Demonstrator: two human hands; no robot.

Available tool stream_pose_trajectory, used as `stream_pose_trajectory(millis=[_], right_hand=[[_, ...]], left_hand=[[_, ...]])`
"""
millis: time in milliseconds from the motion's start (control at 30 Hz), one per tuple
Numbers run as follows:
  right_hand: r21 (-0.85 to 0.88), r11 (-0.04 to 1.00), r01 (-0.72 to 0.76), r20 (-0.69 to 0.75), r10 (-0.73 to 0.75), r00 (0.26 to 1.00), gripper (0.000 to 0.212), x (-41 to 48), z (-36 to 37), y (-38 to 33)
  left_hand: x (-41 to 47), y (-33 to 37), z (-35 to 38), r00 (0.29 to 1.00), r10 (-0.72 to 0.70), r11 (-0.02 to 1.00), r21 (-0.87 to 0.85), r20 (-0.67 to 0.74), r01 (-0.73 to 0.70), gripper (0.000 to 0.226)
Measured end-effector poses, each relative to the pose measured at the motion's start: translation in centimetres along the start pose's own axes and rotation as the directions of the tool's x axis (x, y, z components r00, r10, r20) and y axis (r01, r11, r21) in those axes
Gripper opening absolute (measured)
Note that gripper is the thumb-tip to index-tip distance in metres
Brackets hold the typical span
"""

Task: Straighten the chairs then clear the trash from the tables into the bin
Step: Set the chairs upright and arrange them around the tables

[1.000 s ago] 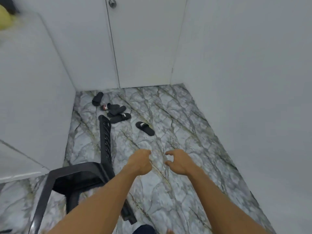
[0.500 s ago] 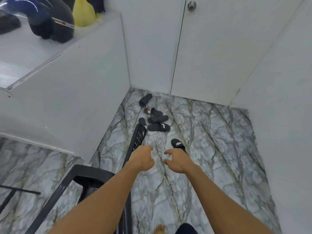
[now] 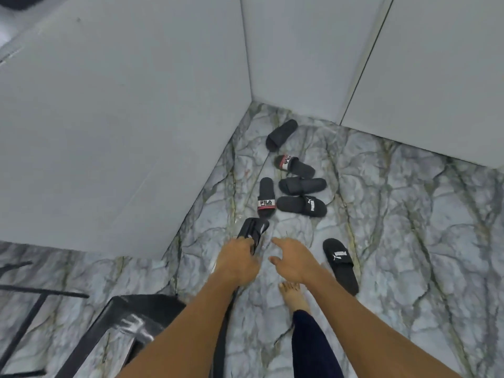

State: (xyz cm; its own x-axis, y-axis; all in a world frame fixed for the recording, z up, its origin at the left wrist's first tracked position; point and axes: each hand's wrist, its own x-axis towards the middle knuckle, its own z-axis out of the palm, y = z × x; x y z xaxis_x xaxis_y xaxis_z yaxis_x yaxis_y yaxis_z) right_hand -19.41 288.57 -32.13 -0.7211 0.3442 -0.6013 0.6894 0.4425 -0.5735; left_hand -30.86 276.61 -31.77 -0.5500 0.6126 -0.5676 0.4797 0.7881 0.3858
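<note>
A black chair lies tipped over on the marble floor, its slatted backrest pointing away from me toward the slippers. My left hand grips the top end of that backrest, fingers curled round it. My right hand hovers just right of the backrest with fingers spread and relaxed, holding nothing. Most of the backrest is hidden under my left forearm.
Several black slippers lie scattered on the floor ahead, one beside my right hand. A white counter wall stands on the left, white doors at the back. My bare foot is below my right hand. Black table legs show at left.
The view has moved forward and down toward the slippers. My left hand has closed on the chair's backrest; before, both hands hung above it, holding nothing.
</note>
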Motion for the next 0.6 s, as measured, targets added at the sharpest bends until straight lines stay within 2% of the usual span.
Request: stream_pose_trajectory(millis=[133, 233, 300, 367, 467, 600], right_hand=[[0.050, 0.999, -0.010, 0.056, 0.008, 0.998, 0.036, 11.1, -0.2, 2.3], [0.079, 0.996, -0.042, 0.105, 0.034, 0.994, 0.036, 16.3, 1.2, 5.0], [0.099, 0.994, -0.056, 0.137, 0.042, 0.990, 0.041, 18.7, 2.6, 6.9], [0.104, 0.993, -0.061, 0.158, 0.044, 0.986, 0.048, 20.5, 4.2, 8.6], [0.089, 0.994, -0.070, 0.204, 0.050, 0.978, 0.052, 22.0, 5.8, 9.7], [0.049, 0.998, -0.042, 0.201, 0.032, 0.979, 0.049, 22.4, 5.7, 8.9]], left_hand=[[11.5, -1.8, 1.7, 0.997, -0.061, 0.997, 0.058, 0.050, 0.058, 0.040], [19.2, -3.2, 3.7, 0.995, -0.093, 0.994, 0.068, 0.046, 0.090, 0.026], [23.1, -3.9, 5.6, 0.994, -0.097, 0.991, 0.098, 0.058, 0.091, 0.031], [25.7, -4.6, 7.5, 0.990, -0.106, 0.986, 0.141, 0.097, 0.092, 0.034], [27.5, -5.6, 9.3, 0.980, -0.153, 0.977, 0.168, 0.130, 0.131, 0.022], [27.0, -6.2, 8.7, 0.981, -0.166, 0.984, 0.085, 0.097, 0.158, 0.020]])
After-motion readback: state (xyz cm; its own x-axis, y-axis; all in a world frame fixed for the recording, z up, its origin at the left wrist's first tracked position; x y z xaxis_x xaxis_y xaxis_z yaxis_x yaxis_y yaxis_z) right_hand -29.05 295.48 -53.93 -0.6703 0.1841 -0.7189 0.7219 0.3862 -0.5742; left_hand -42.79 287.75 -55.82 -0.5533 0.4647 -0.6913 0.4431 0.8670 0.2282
